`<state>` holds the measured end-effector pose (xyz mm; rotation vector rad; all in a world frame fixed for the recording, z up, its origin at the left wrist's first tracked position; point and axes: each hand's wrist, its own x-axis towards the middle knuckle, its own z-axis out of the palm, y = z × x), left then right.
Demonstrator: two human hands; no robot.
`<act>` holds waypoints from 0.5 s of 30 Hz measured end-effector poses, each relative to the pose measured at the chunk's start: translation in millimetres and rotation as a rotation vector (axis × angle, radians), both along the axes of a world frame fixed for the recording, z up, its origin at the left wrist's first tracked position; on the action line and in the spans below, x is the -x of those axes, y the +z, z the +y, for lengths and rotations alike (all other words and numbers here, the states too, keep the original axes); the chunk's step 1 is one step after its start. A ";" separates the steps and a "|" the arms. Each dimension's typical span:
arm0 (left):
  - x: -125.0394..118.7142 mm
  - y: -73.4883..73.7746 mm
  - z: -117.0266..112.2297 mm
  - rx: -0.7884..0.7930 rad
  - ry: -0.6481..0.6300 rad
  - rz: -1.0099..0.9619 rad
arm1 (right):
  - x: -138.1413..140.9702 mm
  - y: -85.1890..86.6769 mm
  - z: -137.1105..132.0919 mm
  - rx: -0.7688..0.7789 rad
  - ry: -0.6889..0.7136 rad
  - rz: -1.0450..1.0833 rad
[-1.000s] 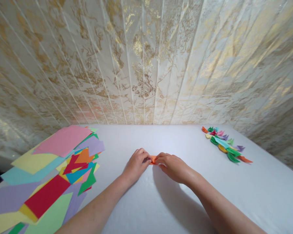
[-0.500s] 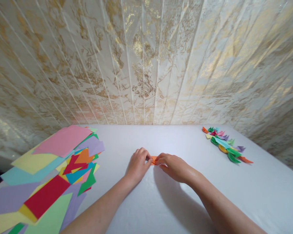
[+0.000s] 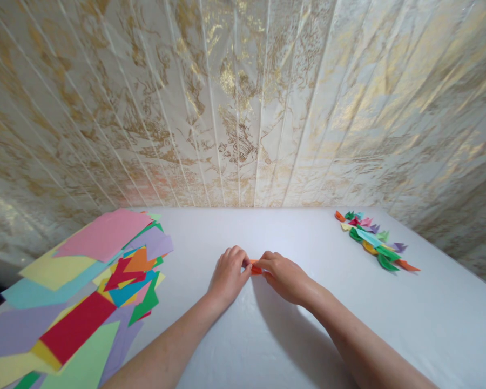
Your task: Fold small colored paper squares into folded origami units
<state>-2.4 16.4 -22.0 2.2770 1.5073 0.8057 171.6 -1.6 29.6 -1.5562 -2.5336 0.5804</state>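
Observation:
A small piece of folded orange paper lies on the white table between my hands, its ends partly hidden by my fingers. My left hand pinches its left end between thumb and forefinger, with the other fingers curled. From the right side, my right hand grips the paper with thumb and fingertips at its upper right part. The folds under the fingers are too small to make out.
Loose sheets of coloured paper overlap along the table's left side, with smaller pieces on top. Several small folded paper shapes stand in a cluster at the back right. A gold-patterned curtain hangs behind the white table.
My right hand has moved slightly left, its fingers closing nearer my left hand over the orange paper. The left hand stays nearly still.

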 end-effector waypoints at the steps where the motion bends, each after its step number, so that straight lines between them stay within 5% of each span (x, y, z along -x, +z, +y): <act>1: -0.1 0.6 -0.3 0.001 -0.002 0.001 | 0.4 -0.6 0.2 -0.007 0.001 -0.007; 15: -5.5 -3.6 -1.3 -0.025 0.044 0.060 | 2.0 5.5 -2.2 0.016 -0.032 -0.071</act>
